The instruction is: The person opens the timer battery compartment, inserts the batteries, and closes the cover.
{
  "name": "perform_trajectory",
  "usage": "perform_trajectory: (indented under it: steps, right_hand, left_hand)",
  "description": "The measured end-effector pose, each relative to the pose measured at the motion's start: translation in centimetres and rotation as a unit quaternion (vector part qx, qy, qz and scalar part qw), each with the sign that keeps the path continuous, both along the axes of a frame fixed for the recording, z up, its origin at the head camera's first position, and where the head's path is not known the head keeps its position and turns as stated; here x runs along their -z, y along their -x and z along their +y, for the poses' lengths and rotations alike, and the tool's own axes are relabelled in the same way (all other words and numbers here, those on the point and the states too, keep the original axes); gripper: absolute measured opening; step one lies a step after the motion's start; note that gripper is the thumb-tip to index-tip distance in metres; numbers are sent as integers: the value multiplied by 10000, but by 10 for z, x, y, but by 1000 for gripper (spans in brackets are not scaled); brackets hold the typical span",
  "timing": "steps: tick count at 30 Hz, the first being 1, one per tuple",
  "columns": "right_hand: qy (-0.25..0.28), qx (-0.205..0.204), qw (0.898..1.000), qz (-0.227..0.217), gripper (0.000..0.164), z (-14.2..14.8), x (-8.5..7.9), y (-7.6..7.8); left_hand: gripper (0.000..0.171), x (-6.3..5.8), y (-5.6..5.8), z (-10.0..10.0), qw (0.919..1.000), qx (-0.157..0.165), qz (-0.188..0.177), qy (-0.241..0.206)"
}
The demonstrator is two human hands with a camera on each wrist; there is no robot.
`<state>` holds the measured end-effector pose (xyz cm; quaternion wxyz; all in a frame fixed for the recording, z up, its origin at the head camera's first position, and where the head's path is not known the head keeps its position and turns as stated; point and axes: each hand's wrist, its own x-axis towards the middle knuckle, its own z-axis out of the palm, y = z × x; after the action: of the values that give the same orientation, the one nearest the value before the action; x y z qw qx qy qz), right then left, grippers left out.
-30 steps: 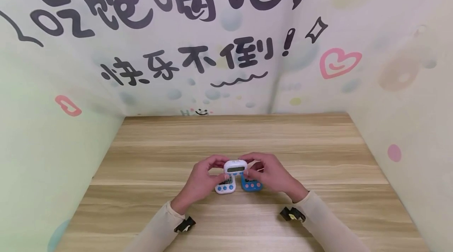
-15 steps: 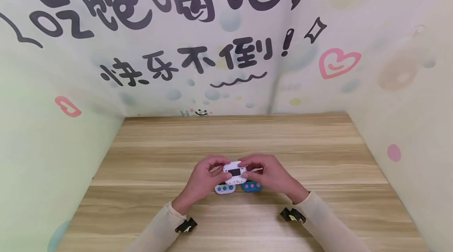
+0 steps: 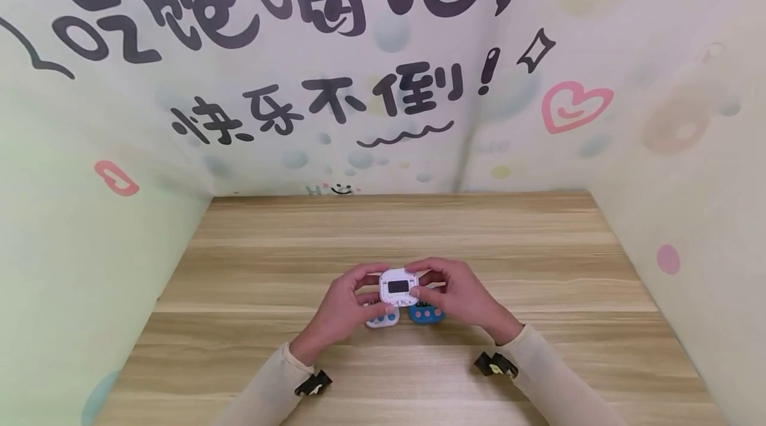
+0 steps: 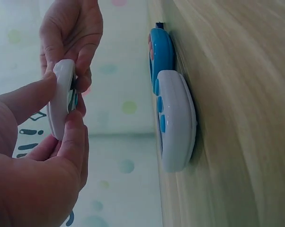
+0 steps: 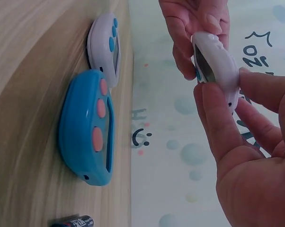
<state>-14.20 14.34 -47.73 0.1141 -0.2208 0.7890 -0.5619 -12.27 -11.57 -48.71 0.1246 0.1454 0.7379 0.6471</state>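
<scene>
A white digital timer is held above the table, its back with a dark rectangle facing the head camera. My left hand pinches its left side, thumb near the lower edge in the head view. My right hand pinches the right side, thumb on the back and a finger on the screen side in the right wrist view. Below lie a white timer with blue buttons and a blue timer with pink buttons, side by side. The hands and held timer partly cover both in the head view.
A dark printed cylinder, apparently a battery, lies on the wood-grain table beside the blue timer. Printed walls enclose the table at the back and both sides. Black wrist mounts sit at the cuffs.
The held timer has turned from its screen facing the head camera to its back facing it. My left thumb has shifted from the back towards its lower edge. The table timers stay put.
</scene>
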Motion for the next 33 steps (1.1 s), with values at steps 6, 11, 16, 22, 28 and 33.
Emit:
perform_trajectory:
  steps: [6, 11, 16, 22, 28, 33]
  right_hand:
    - [96, -188, 9997, -86, 50, 1, -3, -2]
    - [0, -299, 9996, 15, 54, 0, -4, -3]
    - [-11, -323, 9994, 140, 56, 0, -3, -3]
    - [-78, -346, 9989, 320, 54, -1, -2, -3]
    - [-92, -281, 9985, 455, 47, 0, 0, -2]
    - [-39, -355, 9987, 366, 55, 0, 0, -2]
  left_hand:
    - [69, 1, 0, -1, 10000, -40, -63, -57]
    - [70, 1, -1, -1, 10000, -28, 6, -35]
    - [74, 2, -3, 1, 9999, 11, 85, 111]
    - [68, 2, -3, 2, 9997, 17, 128, 211]
    - [56, 0, 0, 0, 9999, 22, -2, 139]
    - [46, 0, 2, -2, 9999, -115, -104, -11]
